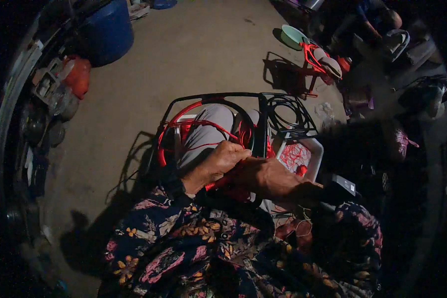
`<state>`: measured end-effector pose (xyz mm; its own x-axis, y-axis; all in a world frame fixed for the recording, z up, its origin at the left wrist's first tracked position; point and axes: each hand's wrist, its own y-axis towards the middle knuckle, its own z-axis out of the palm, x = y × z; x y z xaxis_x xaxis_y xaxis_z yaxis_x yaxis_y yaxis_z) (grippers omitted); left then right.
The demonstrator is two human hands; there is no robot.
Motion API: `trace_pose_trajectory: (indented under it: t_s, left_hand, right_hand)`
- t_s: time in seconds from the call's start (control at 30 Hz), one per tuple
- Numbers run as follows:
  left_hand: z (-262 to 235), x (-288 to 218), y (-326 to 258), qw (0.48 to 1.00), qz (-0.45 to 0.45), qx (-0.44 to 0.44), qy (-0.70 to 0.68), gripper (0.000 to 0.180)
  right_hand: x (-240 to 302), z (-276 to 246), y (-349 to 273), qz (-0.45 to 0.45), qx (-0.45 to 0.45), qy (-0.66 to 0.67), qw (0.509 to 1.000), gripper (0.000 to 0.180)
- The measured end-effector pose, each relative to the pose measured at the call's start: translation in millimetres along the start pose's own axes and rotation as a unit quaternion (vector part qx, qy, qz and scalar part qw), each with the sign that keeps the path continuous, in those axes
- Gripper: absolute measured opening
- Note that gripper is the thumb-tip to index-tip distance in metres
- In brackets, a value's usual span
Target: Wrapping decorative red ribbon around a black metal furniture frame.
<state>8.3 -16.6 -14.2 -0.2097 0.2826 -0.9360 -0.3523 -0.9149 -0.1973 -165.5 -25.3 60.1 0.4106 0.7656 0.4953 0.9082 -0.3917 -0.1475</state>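
Above the lap [198, 139], left hand [218, 161] pinches red cord [223, 130]; right hand [270, 176] alongside.

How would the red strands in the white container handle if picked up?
Likely floppy: the red strands lie in loose, irregular loops. Probably light: each looks thin. Apt to snag or lift as a clump, since they overlap in a tangle inside the white container.

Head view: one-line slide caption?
Left hand and right hand close together by red cord, white tub of tangled red strands beside the right hand.
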Motion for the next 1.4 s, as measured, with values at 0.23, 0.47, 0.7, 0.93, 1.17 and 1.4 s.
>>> trace_pose_trajectory:
  t_s: [0.23,0.47,0.7,0.93,1.17,1.4]
  left_hand:
    - [-21.1,7.6,-3.5,0.998,-0.03,0.054,0.031,0.022]
    - [-0.7,6.1,-26.3,0.994,0.06,0.013,-0.094,0.027]
    - [-4.8,14.0,-36.5,0.981,0.105,-0.085,0.141,0.021]
    - [-2.9,10.5,-49.1,0.989,0.111,0.006,-0.102,0.015]
    - [0.3,-6.5,-29.0,0.988,-0.03,-0.129,-0.081,0.018]
    - [0.6,-23.3,-34.1,0.988,-0.104,-0.041,-0.11,0.035]
  right_hand:
    - [25.4,-52.1,-2.3,0.097,-0.037,0.37,0.923,0.028]
    - [10.0,-30.8,33.9,0.128,-0.19,0.439,0.869,0.04]
    - [13.5,-51.3,23.4,0.271,-0.141,0.232,0.924,0.059]
    - [2.0,5.3,17.4,0.055,-0.285,-0.092,0.952,0.043]
    - [25.6,-45.7,-34.9,0.132,-0.302,0.784,0.526,0.015]
    - [-59.9,-46.7,-216.9,0.39,-0.668,0.287,0.566,0.02]
